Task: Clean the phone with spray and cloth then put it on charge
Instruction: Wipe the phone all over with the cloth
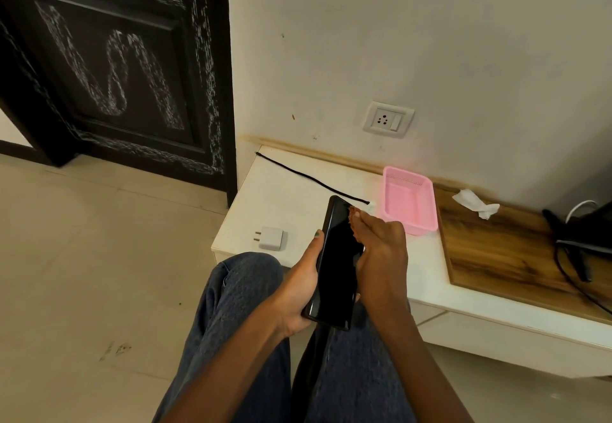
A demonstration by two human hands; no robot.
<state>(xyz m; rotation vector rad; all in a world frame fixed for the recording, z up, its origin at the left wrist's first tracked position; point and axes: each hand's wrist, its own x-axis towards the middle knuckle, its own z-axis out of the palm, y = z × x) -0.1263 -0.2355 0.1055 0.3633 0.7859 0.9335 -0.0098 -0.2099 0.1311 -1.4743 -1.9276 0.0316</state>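
So, going left to right — the white charger plug [271, 238] sits on the pale low table [298, 187] with its prongs pointing left, near the front-left corner, and the black cable [311, 177] runs diagonally across the top from the back-left corner toward the pink basket [409, 199]. Both look parked there for the charging step, which hasn't started; the wall socket [388, 119] is right above.

Your left hand [299, 286] cradles the phone [339, 262] from below and along its left edge, thumb up the side — I'd guess that's to keep the screen bare for wiping. The phone is up in the air over your knees, just in front of the table edge, not resting on anything. Its long axis runs roughly away from you, the top end pointing toward the wall and leaning a bit left, dark screen facing up.

Your right hand [381, 253] has its fingers pressed flat over a brownish cloth [353, 223] on the screen's upper right, so you're mid-wipe I reckon.

Further right there's a crumpled tissue [475, 204] on the wooden board [503, 250]. No spray bottle anywhere in view.
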